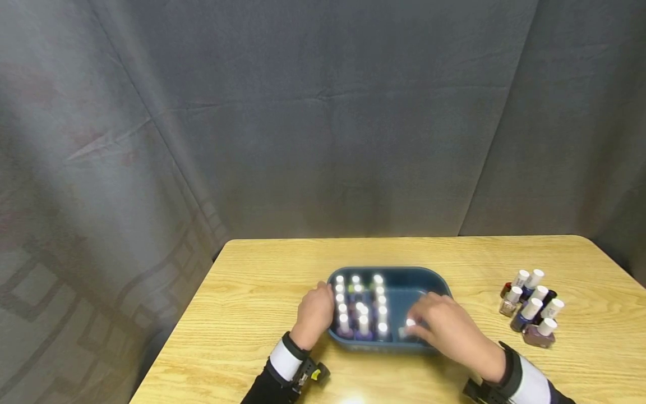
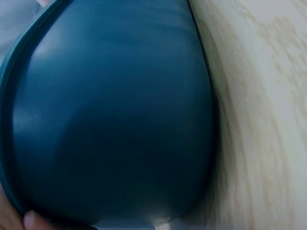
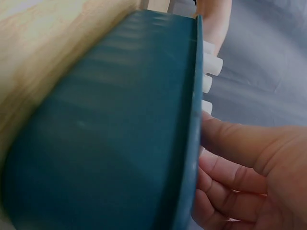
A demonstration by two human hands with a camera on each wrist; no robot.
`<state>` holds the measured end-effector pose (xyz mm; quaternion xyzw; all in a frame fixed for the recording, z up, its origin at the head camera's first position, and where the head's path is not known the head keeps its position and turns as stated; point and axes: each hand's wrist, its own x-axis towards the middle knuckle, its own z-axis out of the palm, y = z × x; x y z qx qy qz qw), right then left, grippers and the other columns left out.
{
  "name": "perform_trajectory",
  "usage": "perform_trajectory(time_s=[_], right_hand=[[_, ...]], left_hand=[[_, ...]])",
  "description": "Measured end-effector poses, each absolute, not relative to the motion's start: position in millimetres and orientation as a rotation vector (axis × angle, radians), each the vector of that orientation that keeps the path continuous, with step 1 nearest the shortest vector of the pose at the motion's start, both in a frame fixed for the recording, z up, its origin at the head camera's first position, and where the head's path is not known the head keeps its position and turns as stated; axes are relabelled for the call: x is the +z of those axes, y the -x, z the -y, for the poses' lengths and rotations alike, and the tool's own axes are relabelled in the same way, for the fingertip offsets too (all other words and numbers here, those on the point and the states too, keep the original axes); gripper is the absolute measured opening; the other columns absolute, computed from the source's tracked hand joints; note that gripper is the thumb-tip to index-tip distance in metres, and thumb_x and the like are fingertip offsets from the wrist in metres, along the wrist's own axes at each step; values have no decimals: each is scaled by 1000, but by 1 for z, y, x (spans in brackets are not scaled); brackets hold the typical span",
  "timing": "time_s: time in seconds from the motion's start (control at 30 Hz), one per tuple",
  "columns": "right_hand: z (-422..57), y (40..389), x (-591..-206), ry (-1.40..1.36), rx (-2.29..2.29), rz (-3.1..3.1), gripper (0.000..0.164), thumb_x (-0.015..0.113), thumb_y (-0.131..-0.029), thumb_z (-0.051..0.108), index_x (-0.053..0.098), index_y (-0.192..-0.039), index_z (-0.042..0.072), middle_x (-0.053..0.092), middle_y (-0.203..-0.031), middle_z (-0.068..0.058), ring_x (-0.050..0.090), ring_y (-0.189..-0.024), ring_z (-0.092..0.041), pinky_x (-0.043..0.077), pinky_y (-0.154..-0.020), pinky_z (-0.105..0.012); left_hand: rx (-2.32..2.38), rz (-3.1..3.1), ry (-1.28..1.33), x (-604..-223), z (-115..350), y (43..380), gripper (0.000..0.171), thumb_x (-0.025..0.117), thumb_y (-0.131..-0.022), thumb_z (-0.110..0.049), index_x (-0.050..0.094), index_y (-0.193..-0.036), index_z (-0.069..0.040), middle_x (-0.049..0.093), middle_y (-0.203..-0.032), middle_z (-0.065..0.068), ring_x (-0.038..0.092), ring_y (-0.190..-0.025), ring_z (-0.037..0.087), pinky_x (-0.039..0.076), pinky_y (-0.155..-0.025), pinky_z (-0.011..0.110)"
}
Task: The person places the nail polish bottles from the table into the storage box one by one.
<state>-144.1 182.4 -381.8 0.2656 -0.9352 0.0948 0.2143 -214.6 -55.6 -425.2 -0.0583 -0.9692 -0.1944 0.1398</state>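
A dark blue-green oval tray (image 1: 388,347) stands on the table with several white-capped nail polish bottles (image 1: 363,325) upright in rows in its left and middle parts. My left hand (image 1: 317,311) grips the tray's left end; in the left wrist view a fingertip (image 2: 31,220) shows at the rim. Over the tray's right part, my right hand (image 1: 449,328) pinches a nail polish bottle (image 1: 410,323) by its white cap. The tray wall (image 3: 110,120) hides that bottle's body in the right wrist view, and its colour cannot be made out.
Several more nail polish bottles (image 1: 532,308) with mostly white caps stand in a cluster on the wooden table (image 1: 262,280), right of the tray. A grey cloth (image 1: 353,140) hangs behind the table's far edge.
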Motion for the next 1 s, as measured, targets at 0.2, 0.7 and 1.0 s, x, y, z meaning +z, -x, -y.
perform_trajectory(time_s=[0.2, 0.7, 1.0], right_hand=[[-180, 143, -387, -744, 251, 2587, 20, 76, -65, 38, 64, -72, 24, 61, -72, 13, 56, -74, -9, 44, -67, -29], [-183, 142, -387, -779, 248, 2605, 18, 76, -65, 36, 62, -70, 25, 57, -69, 16, 52, -70, -6, 40, -64, -25], [-183, 141, -389, -777, 250, 2602, 19, 76, -66, 36, 61, -69, 25, 55, -69, 16, 49, -69, -4, 38, -63, -24]], left_hand=[[-569, 2806, 166, -425, 56, 213, 31, 38, -98, -20, 51, -76, -2, 54, -57, 13, 58, -52, 28, 41, -39, 35], [-552, 2789, 173, -425, 55, 214, 31, 39, -97, -20, 50, -75, -2, 53, -55, 13, 58, -50, 28, 41, -38, 35], [-565, 2812, 162, -425, 56, 214, 30, 39, -97, -20, 51, -77, -2, 53, -56, 12, 57, -50, 27, 40, -38, 33]])
